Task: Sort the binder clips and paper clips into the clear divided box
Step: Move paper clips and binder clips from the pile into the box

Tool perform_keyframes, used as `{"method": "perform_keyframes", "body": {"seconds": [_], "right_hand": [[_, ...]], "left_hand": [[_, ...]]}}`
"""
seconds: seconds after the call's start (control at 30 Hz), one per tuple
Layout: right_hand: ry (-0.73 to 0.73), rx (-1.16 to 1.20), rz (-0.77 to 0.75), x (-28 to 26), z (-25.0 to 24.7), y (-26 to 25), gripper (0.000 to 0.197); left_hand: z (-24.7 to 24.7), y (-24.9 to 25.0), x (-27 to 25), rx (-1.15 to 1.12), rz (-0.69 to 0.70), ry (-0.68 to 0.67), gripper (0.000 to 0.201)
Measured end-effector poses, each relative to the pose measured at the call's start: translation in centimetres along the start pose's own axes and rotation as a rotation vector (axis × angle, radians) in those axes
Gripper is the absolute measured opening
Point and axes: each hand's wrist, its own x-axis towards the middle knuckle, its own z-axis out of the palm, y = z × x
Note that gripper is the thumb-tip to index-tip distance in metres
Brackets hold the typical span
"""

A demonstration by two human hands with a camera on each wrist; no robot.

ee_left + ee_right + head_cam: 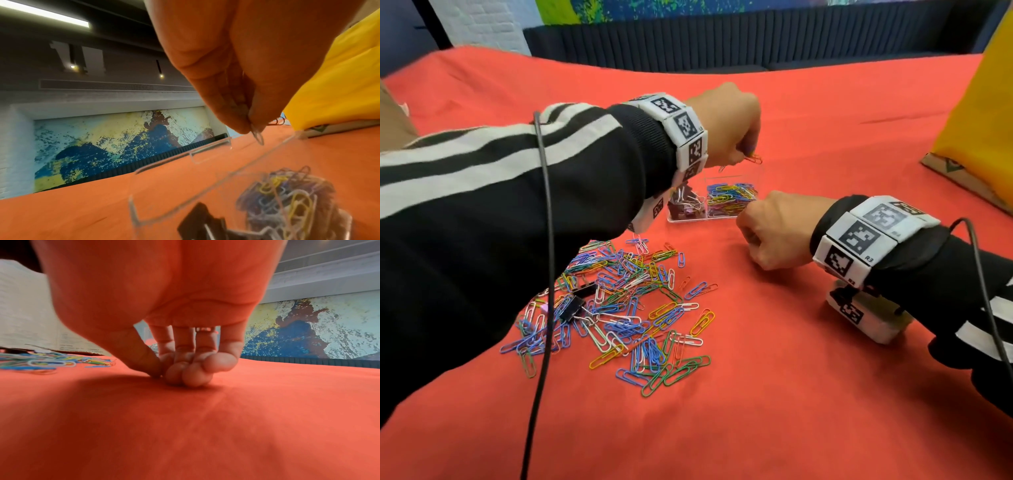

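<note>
My left hand (746, 152) hovers over the clear divided box (736, 178) and pinches a few paper clips (752, 159) between thumb and fingertips (238, 120). They dangle above the right compartment, which holds coloured paper clips (731, 198). The left compartment holds black binder clips (686, 205). My right hand (763, 236) rests as a fist on the red cloth just right of the box; its curled fingertips (180, 374) touch the cloth with nothing visible in them. A loose pile of paper clips (619, 305) with two black binder clips (578, 301) lies nearer me.
A yellow bag (983, 102) on a cardboard piece (962, 178) stands at the far right. A printed cardboard box (30, 318) lies at the left edge. Black cables hang from both wrists. A dark bench (722, 37) runs behind the red-covered table (791, 377).
</note>
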Motion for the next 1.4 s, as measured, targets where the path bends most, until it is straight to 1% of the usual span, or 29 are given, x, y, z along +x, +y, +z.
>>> {"method": "perform_keyframes", "body": {"seconds": [0.1,0.17,0.27,0.3,0.37,0.4,0.43,0.47,0.53,0.63,0.67,0.73,0.8,0.93,1.0,1.13,1.27,1.4], "right_hand": [[0.004,0.006,-0.009,0.2,0.1,0.1,0.012],[0.001,0.004,-0.010,0.3,0.1,0.1,0.011],[-0.007,0.007,-0.006,0.4,0.1,0.2,0.010],[-0.012,0.007,-0.004,0.4,0.1,0.1,0.009],[-0.019,0.004,-0.005,0.3,0.0,0.1,0.006],[-0.021,0.005,-0.005,0.3,0.0,0.1,0.005],[-0.024,0.005,-0.004,0.3,-0.1,0.1,0.005],[-0.025,0.004,-0.005,0.3,-0.1,0.0,0.006],[-0.020,0.007,0.001,0.3,-0.1,-0.1,0.006],[-0.015,0.008,0.017,0.4,-0.1,-0.1,0.004],[-0.018,0.006,0.020,0.3,-0.1,-0.2,0.004],[-0.029,0.000,0.026,0.3,-0.2,-0.3,0.006],[-0.030,0.000,0.033,0.3,-0.2,-0.4,0.006],[-0.030,0.003,0.045,0.3,-0.2,-0.5,0.006],[-0.034,0.005,0.048,0.2,-0.2,-0.5,0.006],[-0.036,-0.003,0.037,0.0,-0.1,-0.5,0.006],[-0.035,-0.006,0.038,-0.1,-0.1,-0.6,0.005],[-0.024,-0.011,0.033,-0.1,-0.2,-0.7,0.005]], "left_hand": [[0.2,-0.1,-0.1,-0.002,-0.006,-0.055,0.020],[0.1,-0.3,-0.5,-0.025,-0.036,-0.094,0.024],[-0.2,-0.7,-1.3,-0.075,-0.071,-0.096,0.038],[-0.5,-0.7,-1.7,-0.082,-0.068,-0.093,0.036],[-1.3,-0.3,-2.9,-0.059,-0.020,-0.085,0.017],[-1.6,0.0,-3.7,-0.046,0.021,-0.093,0.017],[-1.8,0.5,-4.8,-0.043,0.042,-0.134,0.029],[-2.1,1.0,-5.9,-0.042,0.044,-0.206,0.042],[-2.2,2.2,-8.1,-0.020,0.027,-0.384,0.065],[-1.2,3.7,-11.5,-0.009,0.033,-0.603,0.089],[-0.6,4.0,-12.5,-0.022,0.048,-0.642,0.094],[0.4,4.1,-14.0,-0.053,0.075,-0.640,0.097],[0.8,3.9,-14.6,-0.100,0.086,-0.614,0.093],[1.2,3.4,-14.8,-0.230,0.129,-0.569,0.064],[1.5,3.2,-14.8,-0.279,0.118,-0.550,0.052],[1.9,2.8,-14.6,-0.288,0.122,-0.486,0.030],[2.0,2.9,-14.4,-0.300,0.089,-0.451,0.019],[1.9,3.0,-14.1,-0.273,0.051,-0.408,0.014]]}}
